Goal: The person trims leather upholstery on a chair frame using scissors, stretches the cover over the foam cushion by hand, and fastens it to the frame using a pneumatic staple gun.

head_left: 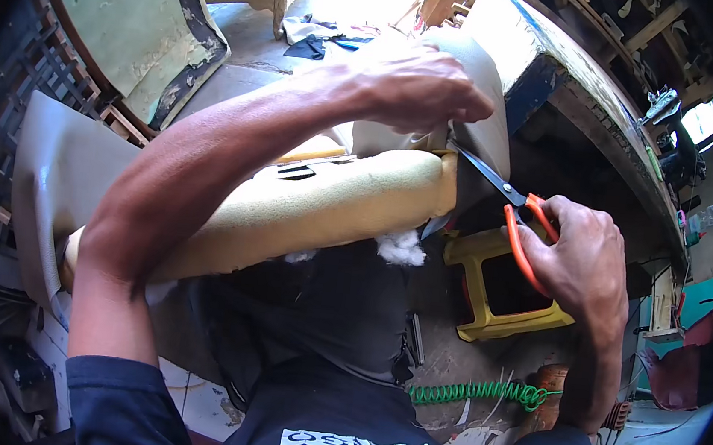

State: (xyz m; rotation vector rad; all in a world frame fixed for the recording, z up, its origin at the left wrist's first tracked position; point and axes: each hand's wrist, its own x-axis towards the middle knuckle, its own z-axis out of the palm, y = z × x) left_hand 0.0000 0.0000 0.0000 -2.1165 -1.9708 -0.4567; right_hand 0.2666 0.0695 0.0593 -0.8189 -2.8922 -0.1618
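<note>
A padded piece of yellow foam (333,203) lies across my lap, with white stuffing (401,248) poking out beneath it. Pale grey upholstery sheet (492,137) drapes over its far side and past its left end. My left hand (434,88) reaches across the foam, its fingers curled closed on the sheet near the foam's right end. In my right hand (585,257) are scissors (512,195) with orange handles. Their blades point up and left, with the tips beside the sheet, just below my left hand. Whether the blades touch the sheet is unclear.
A yellow plastic stool (501,324) stands below the scissors, near a green coiled hose (477,394). To the right is a worn table (593,82) bearing a dark machine (678,138). A worn, pale green panel (119,11) leans at upper left. Cloth scraps (306,46) lie on the floor.
</note>
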